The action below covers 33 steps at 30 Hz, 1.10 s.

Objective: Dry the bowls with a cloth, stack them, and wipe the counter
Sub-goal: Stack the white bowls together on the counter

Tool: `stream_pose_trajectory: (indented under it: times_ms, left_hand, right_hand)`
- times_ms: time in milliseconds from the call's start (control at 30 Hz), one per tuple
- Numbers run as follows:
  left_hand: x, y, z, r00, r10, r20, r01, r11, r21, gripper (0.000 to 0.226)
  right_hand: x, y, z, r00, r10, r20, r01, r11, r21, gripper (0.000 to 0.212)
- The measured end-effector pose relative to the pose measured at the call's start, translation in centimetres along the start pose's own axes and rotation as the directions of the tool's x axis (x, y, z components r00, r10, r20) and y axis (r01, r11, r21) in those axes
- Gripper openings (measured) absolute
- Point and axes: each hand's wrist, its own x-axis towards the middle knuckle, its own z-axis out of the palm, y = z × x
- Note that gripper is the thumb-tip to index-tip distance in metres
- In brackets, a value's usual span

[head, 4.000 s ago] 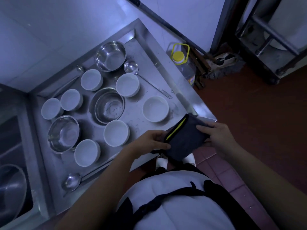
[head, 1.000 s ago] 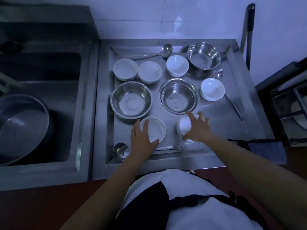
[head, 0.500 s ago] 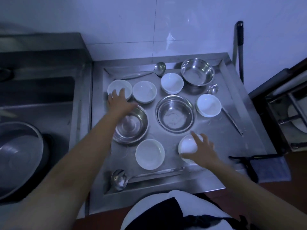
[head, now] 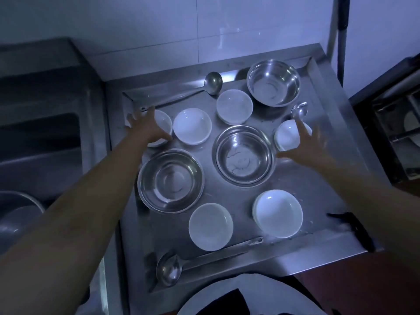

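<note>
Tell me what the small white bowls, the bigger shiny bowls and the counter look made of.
Small white bowls: likely glazed ceramic, though melamine is possible; opaque, with a glossy glint. Bigger bowls: stainless steel, with mirror-like reflections. Counter: brushed stainless steel, with dull grey sheen.

The person's two arms are bare, with no sleeves on them. The left hand and the right hand wear no gloves. No rings or watch can be seen in the dim light. At the bottom edge is a white top with a dark piece over its front, maybe an apron.
</note>
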Motion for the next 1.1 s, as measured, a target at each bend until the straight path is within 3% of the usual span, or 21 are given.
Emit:
stream_pose_trajectory:
  times_ms: [100, 267, 433, 567, 667, 767, 933, 1100]
  left_hand:
    - [1.1, -0.8, 0.1, 1.0, 0.014, 0.023, -0.013, 1.0, -0.013, 0.123]
    - [1.3, -0.9, 0.4, 1.0, 0.013, 0.011, -0.012, 1.0, -0.016, 0.121]
    - [-0.1, -0.4, -0.5, 0.99, -0.062, -0.126, 0.06, 0.998, -0.019, 0.123]
    - [-7.4, 0.4, -2.0, 0.968, -0.046, -0.248, -0.004, 0.981, -0.196, 0.12]
    - [-15.7, 0.9, 0.3, 0.986, 0.031, -0.163, -0.083, 0.944, -0.319, 0.126]
    - [-23.5, 1.6, 4.7, 0.984, 0.17, -0.058, -0.179, 0.919, -0.35, 0.126]
    - [-29.3, 2.2, 10.7, 0.961, 0.263, 0.084, -0.245, 0.953, -0.179, 0.119]
    - [-29.4, 2.8, 12.9, 0.95, 0.286, 0.123, -0.286, 0.958, -0.019, 0.123]
  right_hand:
    - [2.6, -0.9, -0.7, 0.999, 0.026, 0.039, -0.024, 0.999, -0.044, 0.135]
    - [4.7, -2.2, 0.2, 0.988, 0.154, 0.012, -0.155, 0.981, 0.118, 0.133]
    - [5.5, -1.8, 0.7, 0.983, 0.185, 0.009, -0.185, 0.979, 0.086, 0.134]
    - [5.4, -1.4, 1.1, 0.981, 0.193, 0.006, -0.193, 0.976, 0.105, 0.134]
    - [3.8, -2.0, 1.0, 0.987, 0.16, 0.029, -0.161, 0.986, 0.038, 0.132]
    - [1.3, -2.5, 1.2, 0.996, 0.091, -0.025, -0.089, 0.992, 0.087, 0.125]
    - [-5.7, -2.1, 0.7, 0.992, -0.097, -0.086, 0.114, 0.969, 0.22, 0.115]
    - [-14.1, 0.6, 0.7, 0.981, -0.192, 0.024, 0.19, 0.979, 0.073, 0.117]
